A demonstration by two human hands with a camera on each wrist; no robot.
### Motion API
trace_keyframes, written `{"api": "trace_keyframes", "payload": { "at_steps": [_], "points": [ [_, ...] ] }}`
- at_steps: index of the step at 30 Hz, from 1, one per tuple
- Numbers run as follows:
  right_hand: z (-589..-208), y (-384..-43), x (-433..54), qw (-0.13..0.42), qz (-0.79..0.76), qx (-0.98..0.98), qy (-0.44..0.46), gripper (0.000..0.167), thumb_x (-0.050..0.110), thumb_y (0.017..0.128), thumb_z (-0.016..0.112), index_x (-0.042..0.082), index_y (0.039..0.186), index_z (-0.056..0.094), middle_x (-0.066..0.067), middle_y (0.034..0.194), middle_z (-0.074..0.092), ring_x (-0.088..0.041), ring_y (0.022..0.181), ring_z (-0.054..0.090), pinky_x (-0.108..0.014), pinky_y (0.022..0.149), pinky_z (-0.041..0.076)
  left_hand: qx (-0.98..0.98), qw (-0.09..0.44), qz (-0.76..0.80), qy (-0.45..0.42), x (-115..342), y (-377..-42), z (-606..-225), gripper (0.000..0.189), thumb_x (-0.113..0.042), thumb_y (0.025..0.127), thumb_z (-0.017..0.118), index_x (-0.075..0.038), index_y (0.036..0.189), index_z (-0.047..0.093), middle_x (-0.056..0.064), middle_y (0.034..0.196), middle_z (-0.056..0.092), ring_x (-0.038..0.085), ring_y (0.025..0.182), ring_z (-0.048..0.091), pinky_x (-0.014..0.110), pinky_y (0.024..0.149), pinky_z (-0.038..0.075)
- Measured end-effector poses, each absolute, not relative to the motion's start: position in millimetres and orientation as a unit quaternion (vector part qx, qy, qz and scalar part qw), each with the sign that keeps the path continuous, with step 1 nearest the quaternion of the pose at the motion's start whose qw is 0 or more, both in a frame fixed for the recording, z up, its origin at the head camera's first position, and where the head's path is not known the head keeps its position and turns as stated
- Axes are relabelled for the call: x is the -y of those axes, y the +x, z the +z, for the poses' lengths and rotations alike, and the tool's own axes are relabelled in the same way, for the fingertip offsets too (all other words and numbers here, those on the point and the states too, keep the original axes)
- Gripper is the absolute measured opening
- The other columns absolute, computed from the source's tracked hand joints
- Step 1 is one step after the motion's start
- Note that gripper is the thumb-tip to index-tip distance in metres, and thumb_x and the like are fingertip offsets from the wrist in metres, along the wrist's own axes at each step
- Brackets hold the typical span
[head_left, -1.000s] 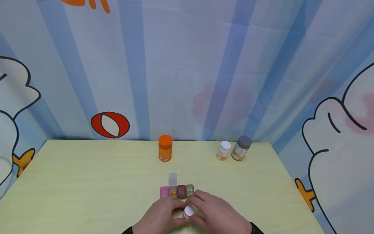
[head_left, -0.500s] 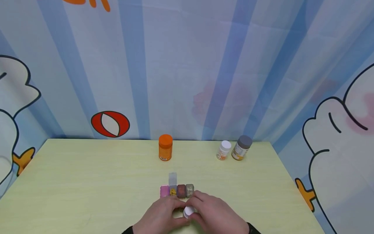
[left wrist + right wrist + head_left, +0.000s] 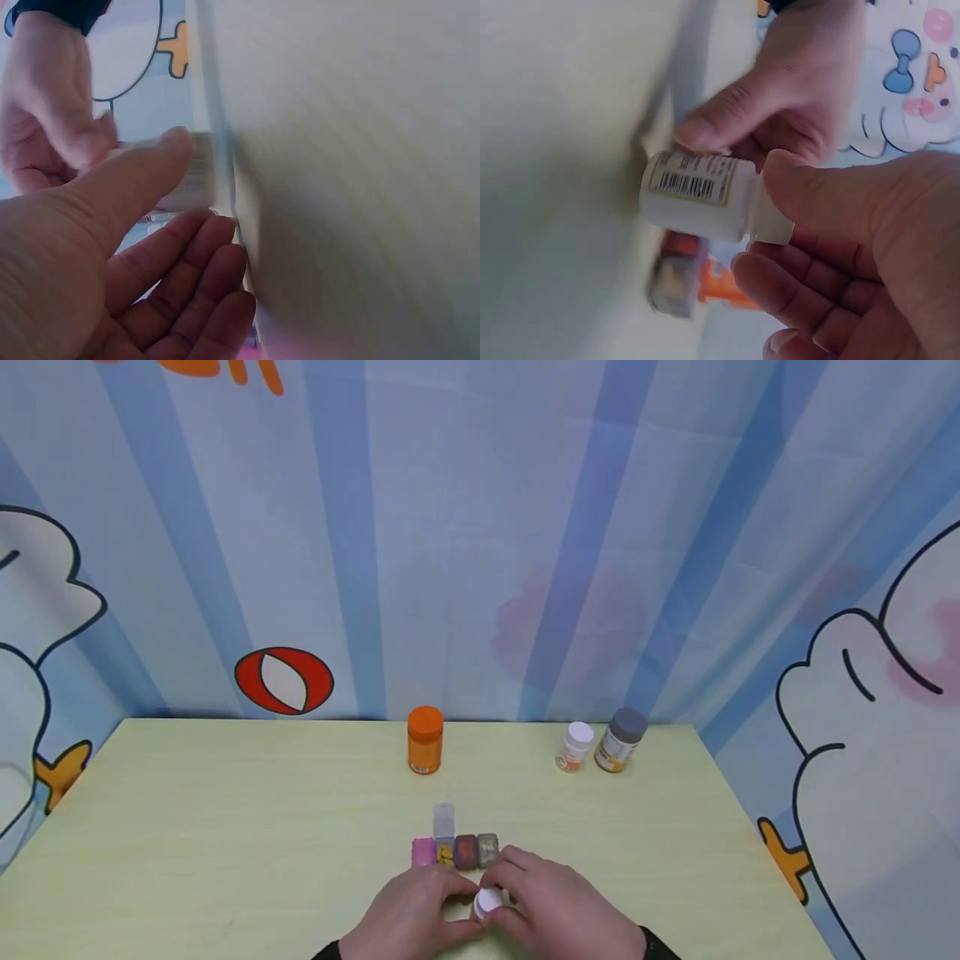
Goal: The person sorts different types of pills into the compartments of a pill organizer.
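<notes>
A small white pill bottle (image 3: 697,191) with a barcode label stands on the table between my two hands. My left hand (image 3: 420,912) grips its body low down between thumb and fingers. On its white cap (image 3: 489,900), my right hand (image 3: 562,906) pinches with thumb and index finger; the cap sits on the bottle's neck in the right wrist view. Just beyond my fingers lies a pill organizer with pink (image 3: 423,850), dark red and greyish compartments. One more compartment has its clear lid (image 3: 443,819) raised, and yellow pills (image 3: 445,853) show inside. My left hand partly hides the organizer's near edge.
An orange bottle (image 3: 425,742) is at the back middle of the pale table (image 3: 225,835). At the back right stand a white bottle (image 3: 574,747) and a grey-capped bottle (image 3: 620,741). Behind the table hangs a striped blue curtain (image 3: 450,568).
My right thumb and index finger have shifted slightly on the cap, and the bottle's top has moved a little to the right. The left hand keeps its hold; the organizer stays put.
</notes>
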State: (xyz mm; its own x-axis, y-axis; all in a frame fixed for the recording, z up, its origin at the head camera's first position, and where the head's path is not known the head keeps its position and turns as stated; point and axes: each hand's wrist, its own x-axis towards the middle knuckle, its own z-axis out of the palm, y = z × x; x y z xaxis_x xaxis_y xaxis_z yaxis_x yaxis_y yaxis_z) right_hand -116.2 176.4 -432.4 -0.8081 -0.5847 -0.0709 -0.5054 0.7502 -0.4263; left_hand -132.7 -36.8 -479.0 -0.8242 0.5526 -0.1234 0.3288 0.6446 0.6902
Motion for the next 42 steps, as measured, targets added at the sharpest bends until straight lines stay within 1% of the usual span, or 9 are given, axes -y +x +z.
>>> {"api": "trace_keyframes", "payload": {
  "at_steps": [2,4,8,11,18,28,33,38,42],
  "points": [
    [-426,-122,-183,0.077,-0.207,-0.934,-0.281,0.02,0.042,0.093,0.061,0.031,0.11,0.061,0.019,0.098,0.053,0.001,0.083,0.053,-0.019,0.072,0.048,-0.897,0.164,0.333,0.238,38,-133,-478,0.031,-0.05,0.077,0.077,-0.03,0.101,0.074,-0.02,0.091,0.069,0.0,0.079,0.058,0.028,0.076,0.05],
    [-421,-134,-190,0.026,-0.21,-0.941,-0.265,0.022,0.04,0.093,0.063,0.029,0.112,0.062,0.018,0.1,0.054,-0.002,0.083,0.055,-0.02,0.07,0.048,-0.903,0.159,0.326,0.231,40,-133,-478,0.032,-0.046,0.077,0.078,-0.028,0.103,0.074,-0.018,0.095,0.07,0.001,0.082,0.06,0.032,0.078,0.051],
    [-423,-174,-205,-0.084,-0.198,-0.949,-0.23,0.026,0.028,0.094,0.065,0.02,0.119,0.062,0.011,0.104,0.056,-0.003,0.083,0.054,-0.019,0.067,0.047,-0.908,0.154,0.318,0.224,42,-132,-477,0.032,-0.043,0.077,0.078,-0.026,0.104,0.075,-0.016,0.097,0.071,0.003,0.086,0.061,0.034,0.08,0.051],
    [-431,-207,-213,-0.119,-0.19,-0.952,-0.208,0.029,0.021,0.095,0.063,0.013,0.122,0.061,0.003,0.108,0.057,-0.005,0.084,0.055,-0.021,0.068,0.048,-0.907,0.162,0.322,0.219,42,-132,-478,0.032,-0.041,0.077,0.078,-0.025,0.105,0.075,-0.015,0.097,0.071,0.003,0.086,0.062,0.035,0.081,0.052],
    [-449,-251,-217,-0.107,-0.175,-0.964,-0.167,0.029,0.016,0.095,0.061,0.007,0.123,0.061,-0.009,0.116,0.059,-0.021,0.102,0.061,-0.036,0.082,0.054,-0.905,0.18,0.322,0.211,38,-132,-479,0.031,-0.04,0.078,0.078,-0.026,0.105,0.075,-0.015,0.097,0.071,0.004,0.086,0.061,0.037,0.082,0.052],
    [-457,-260,-216,-0.074,-0.158,-0.976,-0.129,0.031,0.013,0.096,0.059,0.005,0.126,0.059,-0.013,0.118,0.056,-0.025,0.103,0.062,-0.038,0.084,0.053,-0.911,0.15,0.31,0.225,37,-131,-479,0.029,-0.04,0.078,0.078,-0.026,0.103,0.075,-0.017,0.096,0.071,0.001,0.086,0.062,0.032,0.08,0.052],
    [-461,-256,-211,-0.109,-0.157,-0.972,-0.133,0.044,0.016,0.096,0.058,0.006,0.138,0.048,-0.015,0.126,0.051,-0.025,0.103,0.062,-0.038,0.081,0.054,-0.908,0.156,0.319,0.221,38,-132,-477,0.029,-0.039,0.078,0.078,-0.025,0.103,0.075,-0.017,0.093,0.07,0.001,0.083,0.06,0.031,0.077,0.051],
    [-460,-240,-195,-0.132,-0.163,-0.961,-0.183,0.041,0.016,0.095,0.06,0.007,0.134,0.053,-0.009,0.118,0.055,-0.02,0.1,0.061,-0.035,0.082,0.053,-0.906,0.119,0.351,0.206,45,-137,-471,0.025,-0.038,0.079,0.078,-0.026,0.101,0.073,-0.016,0.08,0.061,0.004,0.073,0.053,0.024,0.064,0.044],
    [-463,-222,-178,-0.056,-0.189,-0.951,-0.239,0.042,0.021,0.096,0.06,0.009,0.135,0.053,-0.004,0.119,0.061,-0.015,0.1,0.06,-0.033,0.085,0.052,-0.917,0.05,0.359,0.164,52,-146,-465,0.031,-0.037,0.076,0.081,-0.023,0.101,0.07,-0.009,0.084,0.061,0.007,0.075,0.052,0.023,0.065,0.044]
  ]
}}
